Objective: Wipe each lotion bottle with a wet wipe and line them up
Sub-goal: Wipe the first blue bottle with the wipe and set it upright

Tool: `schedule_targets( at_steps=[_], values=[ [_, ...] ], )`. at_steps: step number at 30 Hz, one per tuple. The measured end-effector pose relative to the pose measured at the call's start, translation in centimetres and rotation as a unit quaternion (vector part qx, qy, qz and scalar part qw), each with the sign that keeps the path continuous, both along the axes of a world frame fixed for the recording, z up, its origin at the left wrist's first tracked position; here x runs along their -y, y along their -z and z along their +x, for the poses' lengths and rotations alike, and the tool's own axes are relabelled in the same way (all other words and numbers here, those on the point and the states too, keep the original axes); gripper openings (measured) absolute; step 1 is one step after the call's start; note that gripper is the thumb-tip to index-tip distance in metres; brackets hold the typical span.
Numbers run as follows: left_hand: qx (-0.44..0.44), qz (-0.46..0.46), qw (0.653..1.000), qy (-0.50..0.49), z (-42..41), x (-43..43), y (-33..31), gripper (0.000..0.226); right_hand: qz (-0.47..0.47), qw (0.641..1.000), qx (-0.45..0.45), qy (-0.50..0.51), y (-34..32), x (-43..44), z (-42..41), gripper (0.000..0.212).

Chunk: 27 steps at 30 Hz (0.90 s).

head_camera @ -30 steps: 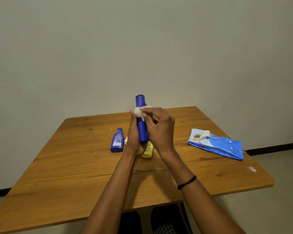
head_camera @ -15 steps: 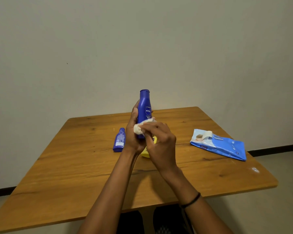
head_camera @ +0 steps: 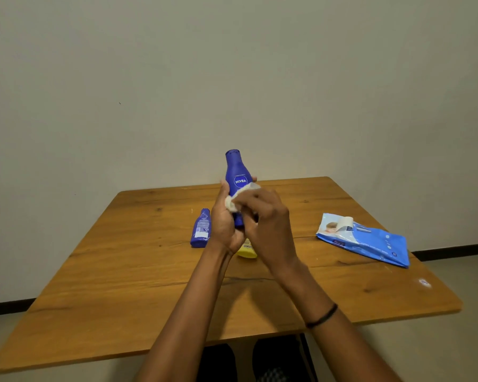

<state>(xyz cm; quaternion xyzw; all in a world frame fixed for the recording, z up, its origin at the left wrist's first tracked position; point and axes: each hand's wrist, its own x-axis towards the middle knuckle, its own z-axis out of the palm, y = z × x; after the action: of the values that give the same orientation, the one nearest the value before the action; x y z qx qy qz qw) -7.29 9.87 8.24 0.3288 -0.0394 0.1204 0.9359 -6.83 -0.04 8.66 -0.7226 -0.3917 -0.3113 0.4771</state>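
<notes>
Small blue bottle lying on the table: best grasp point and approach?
Pinch the small blue bottle across its labelled mid-body, coming from above. It lies flat on the table, long axis pointing away from the person, so both long sides are exposed; the far end narrows and would likely slip. The left hand, gripping the large blue bottle, crowds its right side.

Dim warm light, soft focus (hands blurred), edges bowed

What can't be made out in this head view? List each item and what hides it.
Head view, yellow bottle: mostly hidden behind left hand and right hand.
Held blue bottle: base covered by both hands and wet wipe.
Lying blue bottle: print too small to read.
</notes>
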Motion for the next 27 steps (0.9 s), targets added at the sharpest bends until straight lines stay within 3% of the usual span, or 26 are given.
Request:
schedule_targets(
  at_steps=[5,15,20,24,27],
  values=[
    [-0.015,0.003,1.000,0.004,0.2,-0.5,-0.6,0.061,-0.040,0.998,0.045,0.003,3.5,1.1,-1.9,0.032],
    [-0.010,-0.105,0.994,0.041,0.4,1.0,-1.5,0.055,0.057,0.986,0.155,0.033,4.2,1.6,0.9,0.027],
    [-0.021,-0.165,0.985,0.049,0.6,1.2,-1.5,0.052,0.113,0.988,0.102,0.037,4.2,1.1,0.8,0.031],
    [-0.027,-0.176,0.983,0.051,0.7,0.9,-1.8,0.052,0.074,0.989,0.125,-0.008,3.5,0.7,0.3,0.029],
    [-0.019,-0.200,0.978,0.049,0.6,0.8,-2.3,0.051,0.108,0.992,0.064,0.026,2.2,1.1,0.8,0.026]
  ],
)
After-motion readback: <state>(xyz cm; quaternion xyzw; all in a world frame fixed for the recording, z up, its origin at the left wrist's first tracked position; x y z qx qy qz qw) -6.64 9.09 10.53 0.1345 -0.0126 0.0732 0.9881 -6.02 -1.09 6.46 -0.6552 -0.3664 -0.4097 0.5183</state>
